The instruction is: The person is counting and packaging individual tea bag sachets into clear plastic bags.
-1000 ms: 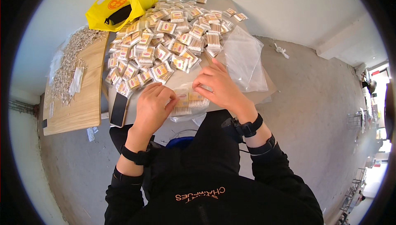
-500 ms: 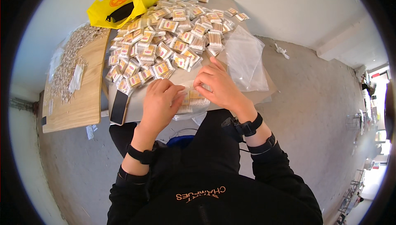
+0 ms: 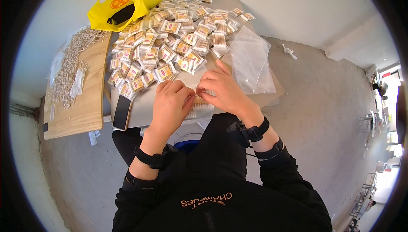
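A clear plastic bag point(image 3: 200, 111) of cotton swabs lies at the table's near edge, partly hidden beneath my fingers. My left hand point(image 3: 171, 104) pinches the upper edge of this bag with thumb and fingers. Close beside it, my right hand point(image 3: 223, 88) is closed on the same edge, its fingertips nearly meeting the left ones. Just beyond both hands spreads a large heap of small cotton swab packets point(image 3: 165, 72), clear with yellow and white labels.
Flat clear plastic bags point(image 3: 251, 64) lie right of my hands. A phone point(image 3: 122, 112) rests at the near left edge. Left stands a wooden board point(image 3: 94, 79) with loose cotton swabs point(image 3: 70, 68) piled on it. A yellow bag point(image 3: 100, 16) sits at the back left.
Both hands have drawn together over the bag's upper edge, the left moving slightly right. Their fingertips now cover more of the bag's contents.
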{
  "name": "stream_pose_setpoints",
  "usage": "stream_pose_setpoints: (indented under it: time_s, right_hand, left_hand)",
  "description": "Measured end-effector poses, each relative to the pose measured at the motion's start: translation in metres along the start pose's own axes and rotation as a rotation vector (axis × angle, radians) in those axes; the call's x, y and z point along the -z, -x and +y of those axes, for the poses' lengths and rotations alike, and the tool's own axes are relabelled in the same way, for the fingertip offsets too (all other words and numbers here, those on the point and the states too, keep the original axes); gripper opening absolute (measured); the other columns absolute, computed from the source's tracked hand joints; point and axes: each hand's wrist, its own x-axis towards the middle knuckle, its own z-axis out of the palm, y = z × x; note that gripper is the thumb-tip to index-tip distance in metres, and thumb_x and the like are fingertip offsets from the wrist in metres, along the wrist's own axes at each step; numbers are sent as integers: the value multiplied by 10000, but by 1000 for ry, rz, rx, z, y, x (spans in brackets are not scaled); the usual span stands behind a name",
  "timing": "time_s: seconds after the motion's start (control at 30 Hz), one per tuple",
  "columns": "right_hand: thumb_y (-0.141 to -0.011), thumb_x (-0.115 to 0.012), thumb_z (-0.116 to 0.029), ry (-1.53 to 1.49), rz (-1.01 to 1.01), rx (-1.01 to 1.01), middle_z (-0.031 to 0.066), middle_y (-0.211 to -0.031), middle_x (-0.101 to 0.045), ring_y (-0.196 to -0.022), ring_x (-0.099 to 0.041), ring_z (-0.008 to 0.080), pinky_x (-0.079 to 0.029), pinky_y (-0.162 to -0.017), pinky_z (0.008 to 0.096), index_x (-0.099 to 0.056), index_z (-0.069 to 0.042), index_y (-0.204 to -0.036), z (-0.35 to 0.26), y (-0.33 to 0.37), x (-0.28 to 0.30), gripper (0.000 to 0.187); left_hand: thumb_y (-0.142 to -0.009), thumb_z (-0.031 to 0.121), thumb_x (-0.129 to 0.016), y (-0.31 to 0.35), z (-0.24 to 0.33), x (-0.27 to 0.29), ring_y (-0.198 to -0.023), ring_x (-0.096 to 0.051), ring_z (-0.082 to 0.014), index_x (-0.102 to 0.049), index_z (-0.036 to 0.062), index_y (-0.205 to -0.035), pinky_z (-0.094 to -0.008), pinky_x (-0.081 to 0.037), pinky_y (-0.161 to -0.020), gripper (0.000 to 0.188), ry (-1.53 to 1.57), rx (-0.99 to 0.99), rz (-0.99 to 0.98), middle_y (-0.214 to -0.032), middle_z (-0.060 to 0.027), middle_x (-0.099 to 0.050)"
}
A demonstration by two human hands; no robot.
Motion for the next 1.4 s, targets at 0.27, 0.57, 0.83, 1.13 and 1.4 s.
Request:
stream_pose_setpoints:
  time_s: [0.27,0.57,0.83,1.13,1.4]
  right_hand:
    - [-794,-669,-128,-1,-26,-19,25,-896,-605,-951,-573,221,-194,-1128,532,-656,-118,-848,0,2,3,56]
    - [-801,-649,-153,40,-5,7,12,-852,-601,-970,-567,220,-208,-1129,525,-652,-124,-818,0,7,6,33]
    - [-785,-654,-115,18,9,-25,19,-838,-588,-958,-568,230,-240,-1124,494,-647,-124,-805,3,9,9,23]
    - [-782,-652,-109,30,4,9,31,-787,-545,-922,-558,237,-251,-1118,501,-640,-128,-788,3,5,12,24]
    - [-780,-670,-103,77,14,46,14,-816,-566,-912,-560,213,-253,-1125,480,-646,-116,-823,-11,0,-3,52]
  left_hand:
    - [-756,135,-705,4,1,8,-810,-575,-267,-669,73,-808,-404,-417,-840,88,-31,13,4,-793,-55,-584]
    - [-785,113,-674,5,4,5,-809,-568,-242,-649,85,-825,-399,-405,-815,55,-110,-59,-29,-790,-38,-575]
    - [-793,95,-662,9,-2,4,-820,-560,-260,-649,77,-836,-457,-395,-967,48,-101,-49,-27,-790,-50,-554]
    - [-803,98,-658,9,-2,6,-827,-559,-267,-652,70,-845,-479,-388,-990,50,-86,-48,-37,-794,-59,-550]
    - [-793,91,-664,9,-1,4,-828,-565,-264,-652,75,-847,-481,-384,-1006,57,-90,-45,-27,-791,-56,-555]
